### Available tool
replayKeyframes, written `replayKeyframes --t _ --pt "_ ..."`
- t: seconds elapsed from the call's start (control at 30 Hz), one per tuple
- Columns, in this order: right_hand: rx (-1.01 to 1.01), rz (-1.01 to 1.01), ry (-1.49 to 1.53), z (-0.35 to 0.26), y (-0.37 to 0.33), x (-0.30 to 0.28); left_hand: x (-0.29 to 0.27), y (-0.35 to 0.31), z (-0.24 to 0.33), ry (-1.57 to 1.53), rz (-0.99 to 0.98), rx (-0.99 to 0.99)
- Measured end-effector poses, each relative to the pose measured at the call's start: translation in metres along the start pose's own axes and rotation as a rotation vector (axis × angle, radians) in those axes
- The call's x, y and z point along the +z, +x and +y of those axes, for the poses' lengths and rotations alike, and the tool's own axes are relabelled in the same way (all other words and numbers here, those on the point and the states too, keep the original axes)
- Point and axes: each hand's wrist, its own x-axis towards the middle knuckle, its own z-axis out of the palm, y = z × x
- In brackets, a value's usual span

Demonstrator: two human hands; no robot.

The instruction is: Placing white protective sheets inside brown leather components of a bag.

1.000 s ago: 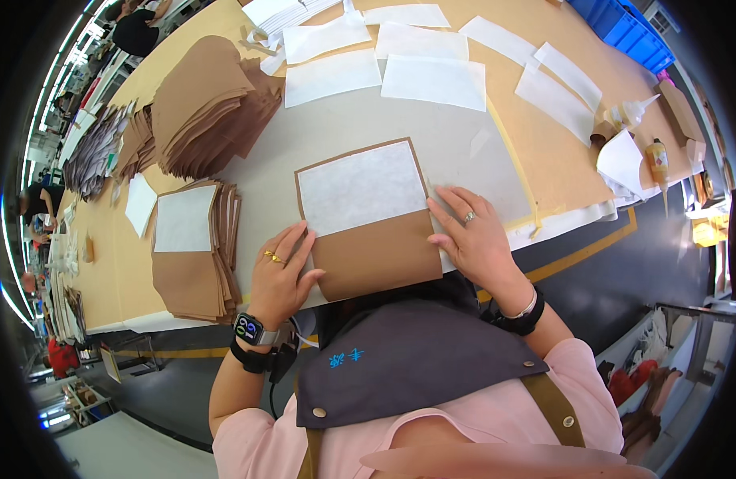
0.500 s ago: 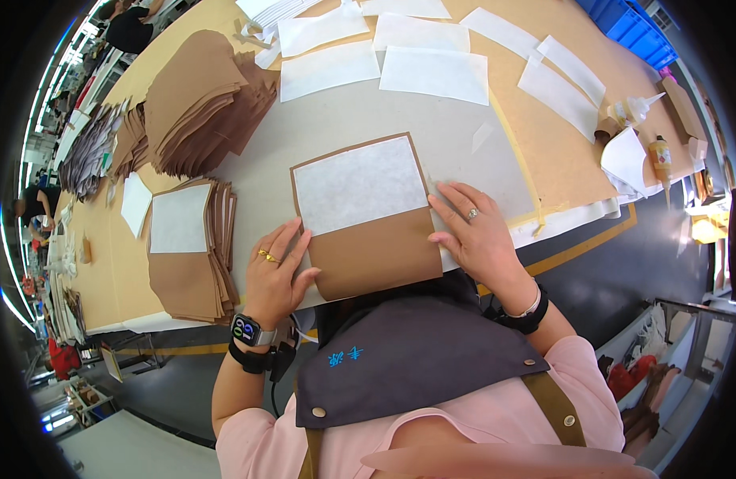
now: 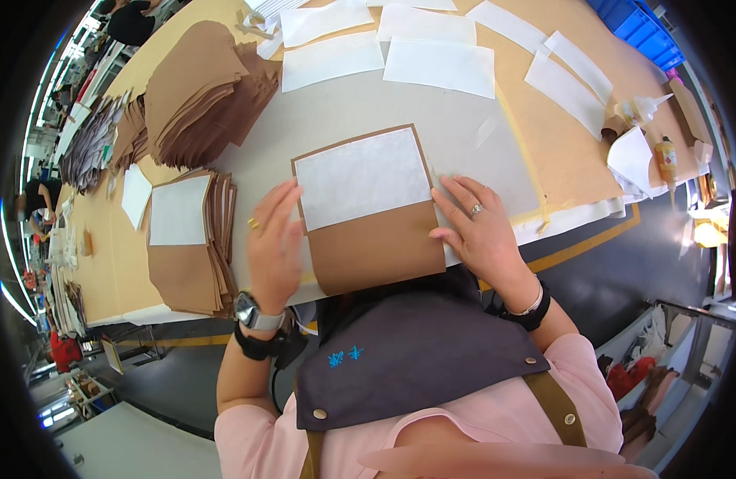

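A brown sheet [image 3: 376, 249], perhaps leather or similar material, lies in front of me at the table's near edge. Its far part carries a white rectangular piece [image 3: 362, 180], leaving a thin brown margin around it. Along the sheet's right edge rests my right hand [image 3: 478, 227], fingers stretched out and holding nothing. My left hand [image 3: 274, 239], slightly blurred, is turned on its side by the left edge; its fingers are extended, with nothing seen in them. Whether the left fingertips touch the sheet I cannot tell.
Left of me sits a stack of brown sheets [image 3: 180, 275] topped with a white piece, and behind it a taller brown pile [image 3: 194, 84]. White rectangles [image 3: 332, 65] lie across the far side. Bottles [image 3: 665, 160] stand at the right, with a blue crate [image 3: 639, 33] beyond.
My left hand has turned from lying flat on the sheet's left edge to standing on its side, shifting slightly left and away from me. The right hand stays at its edge.
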Motion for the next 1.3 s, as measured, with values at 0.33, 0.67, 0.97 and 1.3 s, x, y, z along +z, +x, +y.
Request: replayKeyframes --t 0.33,0.67,0.97,1.3 --pt "0.019 0.043 0.037 -0.003 0.002 -0.001 0.078 0.045 0.034 0.228 -0.518 0.320" --pt "0.021 0.041 0.038 0.000 0.003 -0.004 0.077 0.048 0.036 0.242 -0.508 0.320" --pt "0.094 0.006 0.074 -0.004 0.021 -0.008 0.079 0.046 0.036 0.216 -0.452 0.327" --pt "0.075 -0.023 -0.140 -0.001 0.033 0.002 0.078 0.047 0.036 0.210 -0.478 0.314"
